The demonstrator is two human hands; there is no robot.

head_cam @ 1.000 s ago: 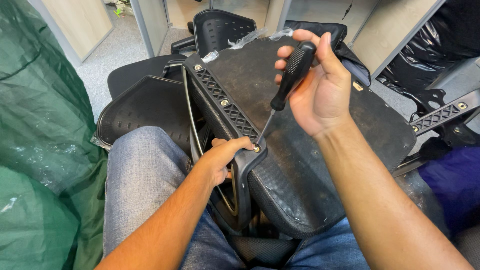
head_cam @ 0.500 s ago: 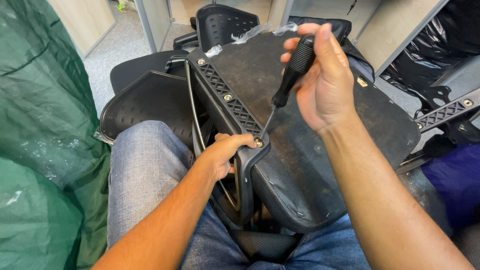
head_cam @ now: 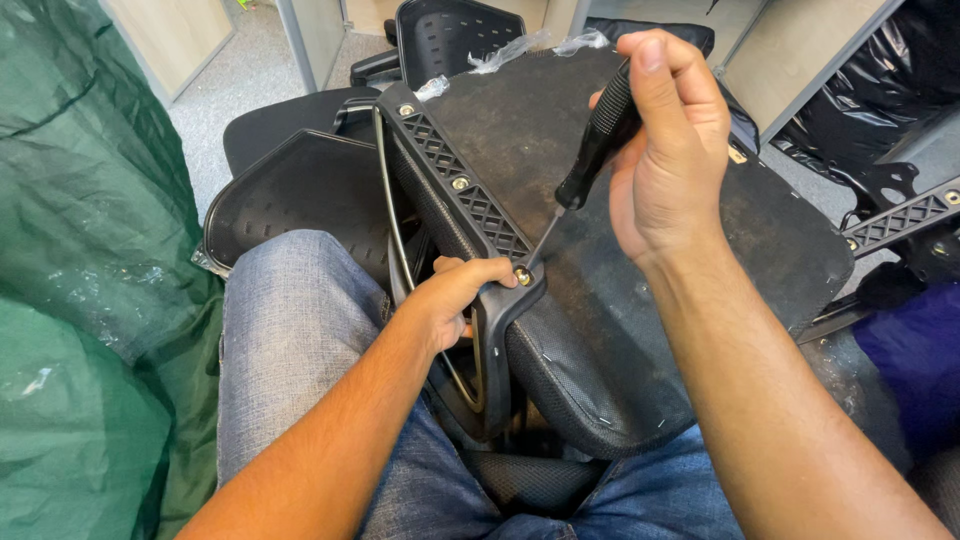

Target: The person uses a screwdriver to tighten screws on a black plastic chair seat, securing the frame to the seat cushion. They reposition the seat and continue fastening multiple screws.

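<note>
your right hand (head_cam: 668, 160) is wrapped tight around the black screwdriver (head_cam: 592, 150), its tip sitting in the brass screw (head_cam: 522, 276) at the near end of the latticed plastic bracket (head_cam: 455, 185). your left hand (head_cam: 455, 300) curls around that bracket's lower end, fingers closed on it. the upturned chair seat (head_cam: 640, 300) lies across your jeans-clad lap.

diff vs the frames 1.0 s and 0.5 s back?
Right hand shifted its grip on the screwdriver, thumb now stretched up along the handle. Unchanged: tip on the brass screw at the bracket's end, left hand gripping beside it, chair seat across the lap.
</note>
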